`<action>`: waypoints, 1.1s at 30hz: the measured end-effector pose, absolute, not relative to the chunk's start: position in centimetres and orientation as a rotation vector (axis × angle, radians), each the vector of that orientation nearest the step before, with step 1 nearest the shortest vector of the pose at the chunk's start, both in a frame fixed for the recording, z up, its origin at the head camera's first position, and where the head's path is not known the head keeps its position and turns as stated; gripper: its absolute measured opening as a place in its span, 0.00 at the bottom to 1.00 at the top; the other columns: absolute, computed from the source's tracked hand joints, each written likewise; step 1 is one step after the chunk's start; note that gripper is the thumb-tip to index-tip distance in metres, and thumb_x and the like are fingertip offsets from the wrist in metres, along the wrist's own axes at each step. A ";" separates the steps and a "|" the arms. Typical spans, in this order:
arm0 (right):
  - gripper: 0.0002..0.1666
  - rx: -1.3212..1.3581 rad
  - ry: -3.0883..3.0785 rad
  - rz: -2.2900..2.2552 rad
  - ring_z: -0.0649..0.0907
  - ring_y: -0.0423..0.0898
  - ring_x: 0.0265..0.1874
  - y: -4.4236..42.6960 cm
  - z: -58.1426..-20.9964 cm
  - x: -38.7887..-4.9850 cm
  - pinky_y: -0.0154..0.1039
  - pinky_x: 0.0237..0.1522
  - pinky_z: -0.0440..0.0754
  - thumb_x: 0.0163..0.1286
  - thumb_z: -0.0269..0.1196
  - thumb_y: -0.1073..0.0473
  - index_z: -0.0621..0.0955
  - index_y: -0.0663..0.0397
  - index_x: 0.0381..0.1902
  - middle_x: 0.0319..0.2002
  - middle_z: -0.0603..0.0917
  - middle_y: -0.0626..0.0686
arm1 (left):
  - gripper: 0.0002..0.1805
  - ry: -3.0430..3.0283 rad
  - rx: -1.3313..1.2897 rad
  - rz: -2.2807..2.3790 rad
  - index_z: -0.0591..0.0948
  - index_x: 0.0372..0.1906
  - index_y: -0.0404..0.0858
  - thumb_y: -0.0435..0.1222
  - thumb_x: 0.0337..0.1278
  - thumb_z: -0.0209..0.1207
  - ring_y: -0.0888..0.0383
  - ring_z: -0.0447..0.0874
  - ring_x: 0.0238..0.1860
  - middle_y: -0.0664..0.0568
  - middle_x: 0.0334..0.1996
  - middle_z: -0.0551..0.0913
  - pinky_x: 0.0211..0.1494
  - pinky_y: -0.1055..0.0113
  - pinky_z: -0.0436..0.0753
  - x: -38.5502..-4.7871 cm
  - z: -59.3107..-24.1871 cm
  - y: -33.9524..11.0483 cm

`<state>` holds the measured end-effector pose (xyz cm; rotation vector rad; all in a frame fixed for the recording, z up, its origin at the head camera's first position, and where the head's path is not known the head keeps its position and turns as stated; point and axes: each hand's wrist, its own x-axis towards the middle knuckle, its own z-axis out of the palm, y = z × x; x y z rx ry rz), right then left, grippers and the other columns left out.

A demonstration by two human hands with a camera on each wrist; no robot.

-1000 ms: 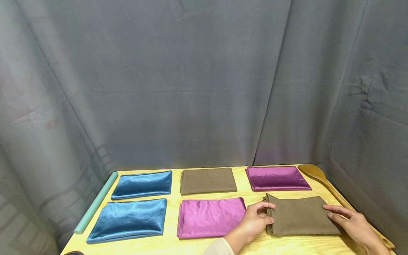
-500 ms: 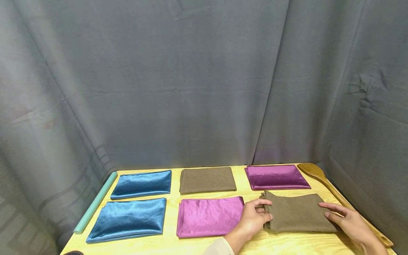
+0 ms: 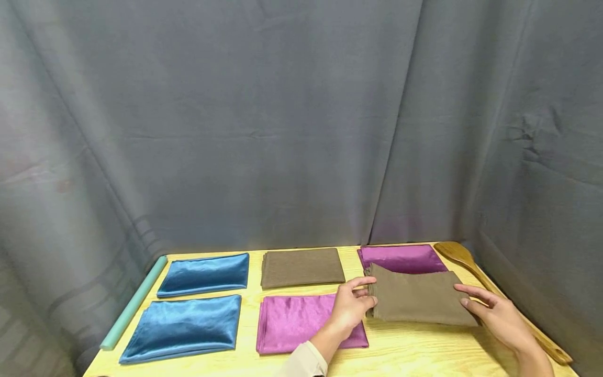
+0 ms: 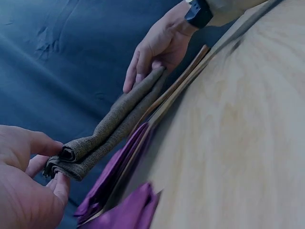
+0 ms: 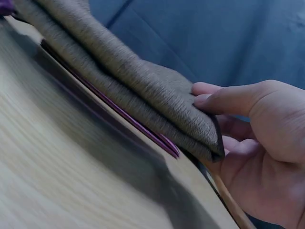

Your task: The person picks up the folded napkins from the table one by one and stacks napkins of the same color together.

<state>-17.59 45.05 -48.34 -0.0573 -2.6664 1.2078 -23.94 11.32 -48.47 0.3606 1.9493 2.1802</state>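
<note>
A folded brown cloth (image 3: 416, 296) is hanging in the air over the right part of a wooden table (image 3: 400, 358), with 1 hand at each end. The left hand (image 3: 347, 310) is pinching its left end, thumb and fingers closed on the stacked folds, and the right hand (image 3: 501, 318) is gripping the right end between thumb and fingers. In the right wrist view, a dark shadow (image 5: 138, 171) is falling on the wood below the cloth. From the head, the cloth is covering the near edge of a far purple cloth (image 3: 402, 258), which is lying folded on the table. A near purple cloth (image 3: 294, 322) is lying to the left, partly hidden behind the left hand and its pale sleeve (image 3: 306, 361). Beyond it a far brown cloth (image 3: 303, 267) is resting flat and folded. Further left, 2 shiny blue cloths are lying folded, the far blue cloth (image 3: 202, 275) just behind the near blue cloth (image 3: 186, 327). A wooden spoon (image 3: 456, 252) is running along the right edge of the table, and a teal rod (image 3: 134, 303) is lying along the left edge. Grey curtains (image 3: 264, 120) are hanging behind and at both sides.
</note>
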 end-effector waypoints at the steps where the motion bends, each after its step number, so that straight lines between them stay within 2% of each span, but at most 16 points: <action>1: 0.26 -0.038 -2.650 1.216 0.70 0.10 0.48 44.6 -48.2 -17.8 0.16 0.41 0.71 0.76 0.63 0.51 0.81 0.58 0.65 0.51 0.75 0.14 | 0.24 1.962 0.368 2.182 0.87 0.54 0.40 0.23 0.49 0.64 0.60 0.80 0.47 0.48 0.51 0.80 0.43 0.72 0.80 -24.2 -48.4 10.9; 6: 0.25 0.056 -2.596 1.261 0.69 0.10 0.51 42.2 -47.3 -18.9 0.15 0.43 0.71 0.76 0.63 0.53 0.80 0.60 0.65 0.53 0.76 0.16 | 0.24 1.986 0.392 2.185 0.87 0.56 0.39 0.23 0.51 0.64 0.61 0.79 0.45 0.47 0.49 0.81 0.43 0.74 0.79 -25.2 -48.2 8.3; 12: 0.26 0.137 -2.597 1.364 0.74 0.16 0.52 39.6 -45.9 -20.3 0.20 0.44 0.77 0.78 0.61 0.53 0.78 0.59 0.68 0.54 0.78 0.20 | 0.25 2.046 0.388 2.186 0.85 0.59 0.38 0.25 0.53 0.64 0.59 0.80 0.50 0.44 0.56 0.82 0.47 0.75 0.80 -26.2 -47.6 4.9; 17: 0.26 0.204 -2.561 1.428 0.77 0.20 0.51 37.2 -45.0 -22.2 0.21 0.46 0.79 0.77 0.62 0.53 0.78 0.59 0.67 0.54 0.80 0.24 | 0.26 2.050 0.359 2.221 0.83 0.62 0.37 0.26 0.56 0.64 0.55 0.79 0.56 0.41 0.61 0.80 0.46 0.74 0.80 -27.2 -47.0 2.3; 23: 0.27 0.249 -2.510 1.558 0.78 0.21 0.52 34.7 -45.1 -24.6 0.22 0.49 0.79 0.77 0.62 0.54 0.77 0.62 0.68 0.55 0.79 0.24 | 0.25 2.089 0.303 2.247 0.81 0.64 0.36 0.26 0.59 0.62 0.47 0.77 0.64 0.39 0.68 0.75 0.58 0.67 0.81 -28.5 -46.7 -0.1; 26: 0.27 0.265 -2.476 1.595 0.77 0.21 0.52 33.4 -45.4 -25.6 0.23 0.49 0.79 0.77 0.62 0.55 0.77 0.63 0.68 0.56 0.79 0.26 | 0.26 2.107 0.284 2.248 0.81 0.64 0.35 0.26 0.60 0.61 0.44 0.76 0.67 0.37 0.70 0.73 0.59 0.65 0.81 -29.0 -46.8 -1.3; 28: 0.26 0.268 -2.465 1.607 0.78 0.23 0.50 32.5 -45.5 -26.2 0.26 0.47 0.80 0.76 0.63 0.56 0.78 0.63 0.67 0.57 0.80 0.31 | 0.25 2.122 0.270 2.248 0.81 0.65 0.35 0.25 0.60 0.61 0.42 0.76 0.68 0.37 0.71 0.72 0.59 0.66 0.81 -29.4 -46.9 -2.1; 31: 0.26 0.263 -2.465 1.627 0.79 0.27 0.45 31.2 -45.7 -27.1 0.30 0.42 0.81 0.76 0.63 0.57 0.78 0.62 0.67 0.59 0.82 0.42 | 0.25 2.137 0.247 2.263 0.81 0.65 0.34 0.25 0.61 0.60 0.41 0.76 0.68 0.36 0.71 0.72 0.58 0.68 0.81 -29.9 -47.0 -3.2; 33: 0.25 0.262 -2.472 1.632 0.78 0.29 0.45 30.5 -45.7 -27.8 0.30 0.42 0.81 0.76 0.63 0.58 0.78 0.62 0.67 0.62 0.82 0.52 | 0.25 2.163 0.241 2.258 0.81 0.64 0.34 0.25 0.61 0.60 0.41 0.76 0.68 0.36 0.71 0.73 0.59 0.68 0.80 -30.3 -47.0 -3.9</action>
